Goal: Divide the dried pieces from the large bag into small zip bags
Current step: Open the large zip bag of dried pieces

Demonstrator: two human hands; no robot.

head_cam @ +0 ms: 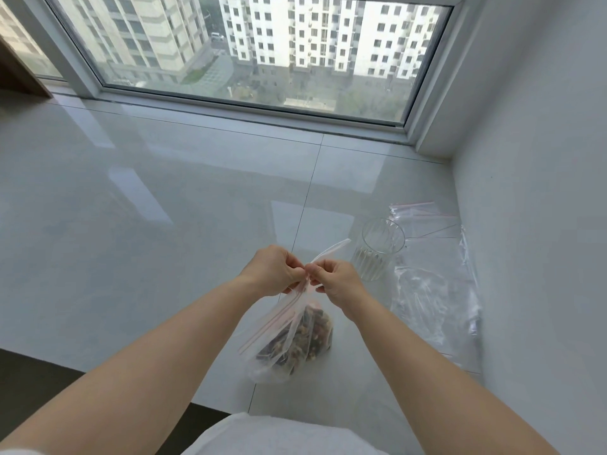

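Left hand (274, 270) and right hand (338, 280) both pinch one large bag's (289, 339) zip top; one glass (377, 249) nearby — small zip bags (430, 224) beside it.

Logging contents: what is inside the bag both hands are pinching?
Brown and reddish dried pieces fill the bottom of the large bag. Folded plastic hides their exact kind and amount.

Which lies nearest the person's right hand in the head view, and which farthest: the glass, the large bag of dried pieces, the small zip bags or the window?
From the right hand:
1. Large bag, pinched at its top.
2. Glass, just right.
3. Small zip bags, beyond the glass.
4. Window, far ahead.
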